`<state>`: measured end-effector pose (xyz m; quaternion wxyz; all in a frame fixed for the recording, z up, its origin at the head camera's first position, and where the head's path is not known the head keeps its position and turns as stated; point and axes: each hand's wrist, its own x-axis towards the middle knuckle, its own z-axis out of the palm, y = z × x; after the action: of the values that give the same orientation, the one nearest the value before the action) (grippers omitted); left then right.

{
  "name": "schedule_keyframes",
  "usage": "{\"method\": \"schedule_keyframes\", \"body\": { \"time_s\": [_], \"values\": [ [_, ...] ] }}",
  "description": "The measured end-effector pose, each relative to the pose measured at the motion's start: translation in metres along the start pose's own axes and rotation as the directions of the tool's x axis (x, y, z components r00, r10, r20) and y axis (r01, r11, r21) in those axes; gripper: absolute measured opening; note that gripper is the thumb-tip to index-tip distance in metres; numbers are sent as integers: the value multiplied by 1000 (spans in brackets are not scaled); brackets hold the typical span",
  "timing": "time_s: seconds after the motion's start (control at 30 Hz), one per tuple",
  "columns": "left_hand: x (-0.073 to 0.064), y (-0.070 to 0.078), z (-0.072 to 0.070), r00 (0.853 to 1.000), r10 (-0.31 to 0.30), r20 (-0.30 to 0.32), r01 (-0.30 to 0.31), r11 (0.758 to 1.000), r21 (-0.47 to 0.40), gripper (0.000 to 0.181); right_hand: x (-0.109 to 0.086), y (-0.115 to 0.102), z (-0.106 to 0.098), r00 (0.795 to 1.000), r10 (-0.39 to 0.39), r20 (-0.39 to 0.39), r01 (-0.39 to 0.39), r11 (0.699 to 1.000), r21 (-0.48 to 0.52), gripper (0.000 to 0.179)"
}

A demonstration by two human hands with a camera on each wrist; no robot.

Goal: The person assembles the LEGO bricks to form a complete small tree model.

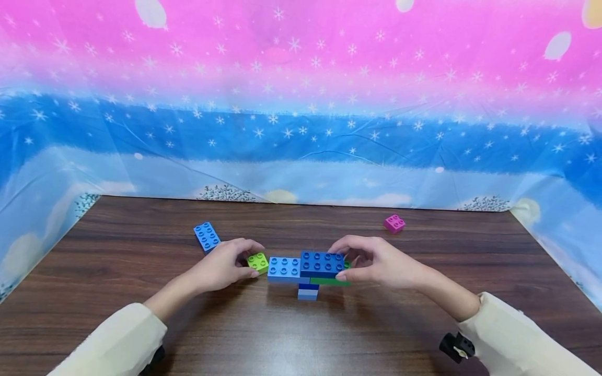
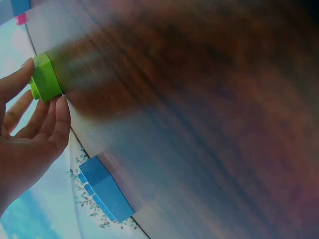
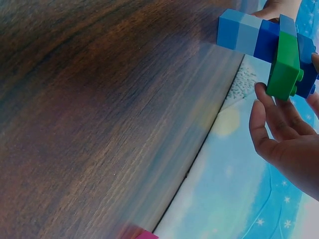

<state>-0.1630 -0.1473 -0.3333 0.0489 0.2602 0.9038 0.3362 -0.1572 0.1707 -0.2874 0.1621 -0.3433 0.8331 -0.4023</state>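
My left hand (image 1: 224, 266) pinches a small lime green brick (image 1: 257, 263) between thumb and fingers, close beside the left end of a built brick structure. A light blue brick (image 1: 284, 268) and a green brick (image 3: 284, 67) lie end to end across its narrow column (image 1: 308, 294). On top, toward the right, sits a dark blue brick (image 1: 322, 264). My right hand (image 1: 388, 263) grips that dark blue brick at its right end, thumb at the front and fingers behind. Beneath, the column shows stacked blue shades in the right wrist view, standing on the table.
A blue eight-stud brick (image 1: 207, 236) lies beyond the left hand. Farther back on the right is a magenta brick (image 1: 394, 223). The wooden table (image 1: 226, 334) ends at a patterned cloth backdrop (image 1: 301, 141) along its back and sides.
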Motion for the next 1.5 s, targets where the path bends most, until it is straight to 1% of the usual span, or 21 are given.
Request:
{"method": "schedule_keyframes", "body": {
  "time_s": [0.37, 0.57, 0.8, 1.0, 1.13, 1.3, 1.5],
  "values": [
    [1, -1, -3, 1000, -9, -1, 9, 1000, 13, 33, 0, 0, 0, 1000, -3, 1, 3, 1000, 3, 35],
    [1, 1, -8, 1000, -5, 5, 5, 1000, -5, 32, 0, 0, -1, 1000, 2, 0, -2, 1000, 1, 35],
    [1, 4, -14, 1000, -29, 3, 29, 999, -17, 31, 0, 0, -1, 1000, -1, 0, 1, 1000, 0, 35],
    [1, 12, -24, 1000, -21, -6, 21, 999, -26, 32, 0, 0, 0, 1000, -4, 0, 4, 1000, 3, 34],
    [-1, 18, -30, 999, -19, -26, 19, 1000, -3, 33, 0, 0, 0, 1000, 3, 1, -3, 1000, 0, 35],
    [-3, 27, -38, 999, 9, -39, -10, 1000, -10, 34, 0, 0, 0, 1000, 6, 0, -6, 1000, -5, 35],
    [-5, 38, -42, 998, 54, -38, -55, 998, -27, 36, 1, 0, 0, 1000, -1, 2, 1, 1000, -3, 35]
  ]
}}
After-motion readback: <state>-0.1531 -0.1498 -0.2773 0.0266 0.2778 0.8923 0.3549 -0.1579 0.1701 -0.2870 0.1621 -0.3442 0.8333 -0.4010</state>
